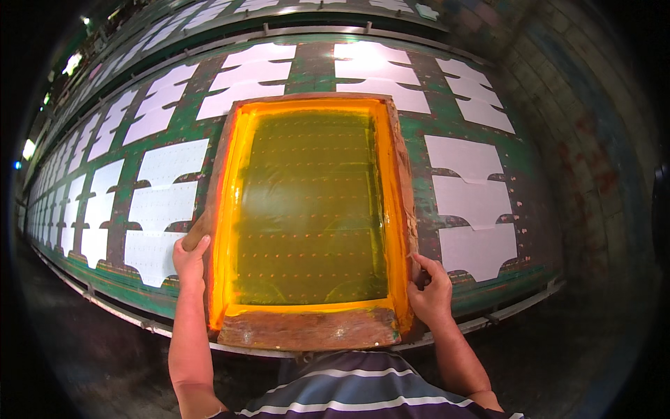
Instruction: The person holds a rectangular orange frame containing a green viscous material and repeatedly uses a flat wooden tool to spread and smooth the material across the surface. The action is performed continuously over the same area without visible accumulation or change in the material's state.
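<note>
A wooden-framed screen-printing screen (309,209) with yellow-orange paste along its inner edges lies before me over the green table. Through its mesh, rows of small marks show. At its left side my left hand (191,259) grips a wooden handle or bar (198,233) against the frame. My right hand (430,288) is at the frame's right edge, thumb and forefinger closed at the wood; the grip is partly hidden. White cut fabric pieces (163,204) with rows of small dots lie to the left. Plain white cut pieces (471,201) lie to the right.
The long green printing table (314,68) carries many more white pieces in rows towards the far left. A metal rail (120,314) runs along its near edge. Beyond its far edge stands another table (209,18) with white pieces. A block wall (570,115) rises at the right.
</note>
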